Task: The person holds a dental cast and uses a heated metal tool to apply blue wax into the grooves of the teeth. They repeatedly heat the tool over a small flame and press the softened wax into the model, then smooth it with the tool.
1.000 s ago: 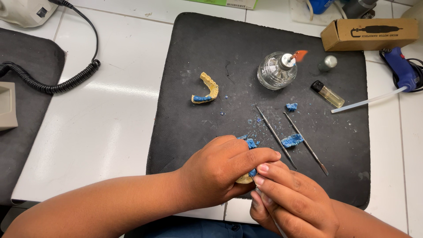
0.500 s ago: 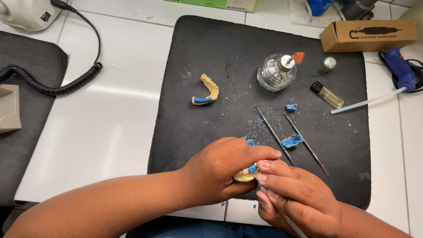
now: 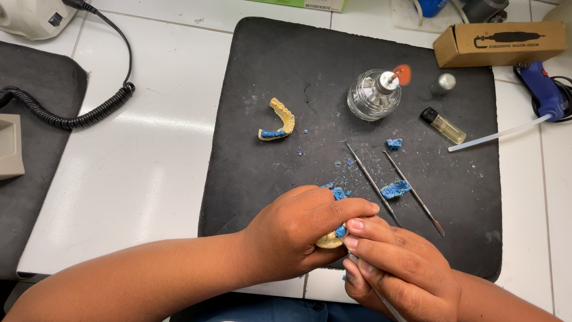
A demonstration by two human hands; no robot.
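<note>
Where left hand grips, dental cast mostly hidden (blue wax showing).

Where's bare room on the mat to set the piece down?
Free: mat upper left above the yellow arch, and its left strip. Crowded: around the burner, metal tools and blue wax bits by the hands.

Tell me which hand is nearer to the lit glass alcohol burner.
Right. The right hand sits below the alcohol burner, slightly right of it; the left hand, gripping a yellow dental cast, lies farther down-left.
</note>
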